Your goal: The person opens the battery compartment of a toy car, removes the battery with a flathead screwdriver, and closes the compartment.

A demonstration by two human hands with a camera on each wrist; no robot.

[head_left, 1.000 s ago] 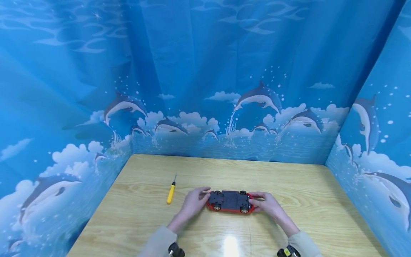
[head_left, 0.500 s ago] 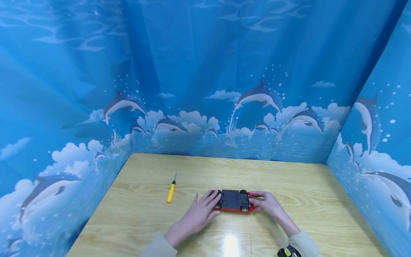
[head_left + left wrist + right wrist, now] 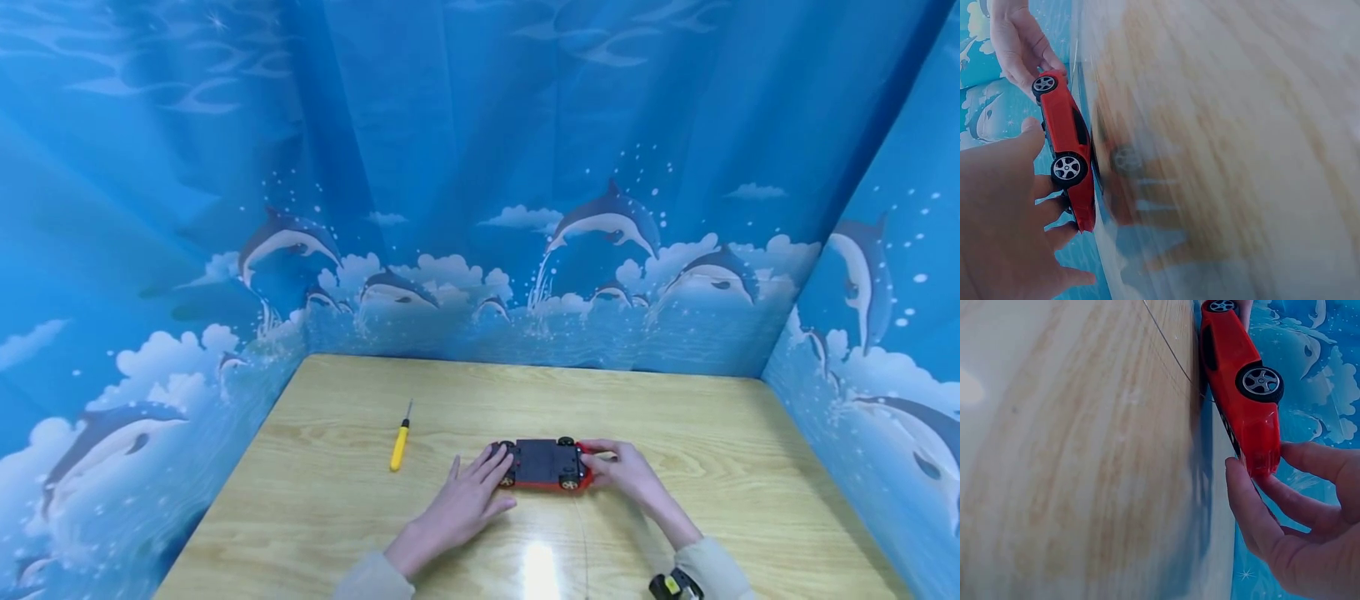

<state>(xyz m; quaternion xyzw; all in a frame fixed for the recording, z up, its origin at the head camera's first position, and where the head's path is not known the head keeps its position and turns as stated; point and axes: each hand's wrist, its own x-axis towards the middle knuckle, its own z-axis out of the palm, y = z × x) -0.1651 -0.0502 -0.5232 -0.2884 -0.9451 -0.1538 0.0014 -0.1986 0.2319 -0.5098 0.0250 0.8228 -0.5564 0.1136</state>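
Observation:
A red toy car point(image 3: 540, 463) lies upside down on the table, its black underside and wheels facing up. My left hand point(image 3: 463, 504) rests on the car's left end, fingers stretched across the underside. In the left wrist view, this hand point(image 3: 1007, 212) lies behind the car point(image 3: 1067, 134), and its thumb is near the upper wheel. At the other end my right hand point(image 3: 626, 473) grips the car. The right wrist view shows that hand point(image 3: 1310, 525) with thumb and fingers on either side of the red end of the car point(image 3: 1241, 356).
A yellow-handled screwdriver point(image 3: 400, 446) lies on the wooden table point(image 3: 315, 500), left of the car. A thin line point(image 3: 584, 537), like a hair or wire, runs from near the car toward the front. Blue dolphin-print curtains point(image 3: 450, 167) stand behind and at the sides.
My left hand has gone from gripping the car's left end to lying over its underside with fingers straightened. The right hand keeps its hold, and the car has barely moved.

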